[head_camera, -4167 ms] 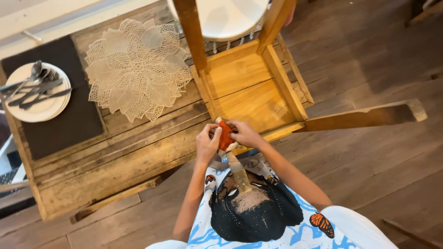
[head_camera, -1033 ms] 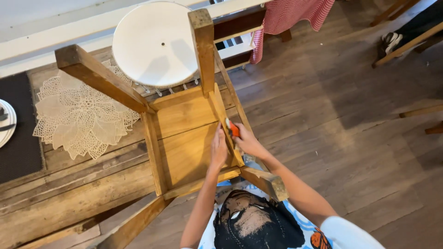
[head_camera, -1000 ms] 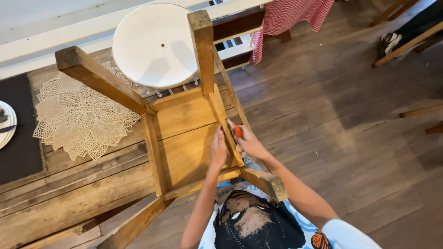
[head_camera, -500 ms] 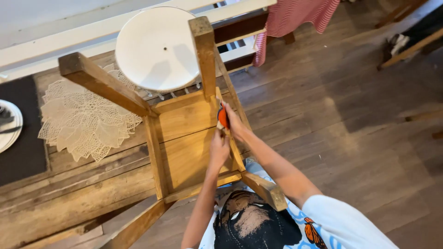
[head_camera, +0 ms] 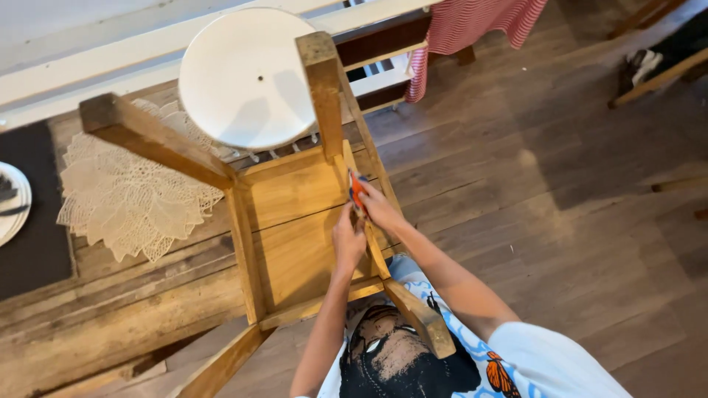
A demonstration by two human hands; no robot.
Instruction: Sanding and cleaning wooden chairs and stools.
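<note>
R hand grips 1 small orange tool, pressed vs the side rail of 1 upturned wooden stool. L hand just below it, flat on the rail, holding nothing. 4 stool legs up; 1 white round seat and 1 lace doily left of the grip.

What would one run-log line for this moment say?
left hand: on upturned wooden chair frame | right hand: holds small orange tool at frame | nearby: doily, round white stool

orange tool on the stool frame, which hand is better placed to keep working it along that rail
Right. The right hand already grips the orange tool against the upturned stool's side rail; the left hand lies flat inside the frame, likely bracing.
</note>
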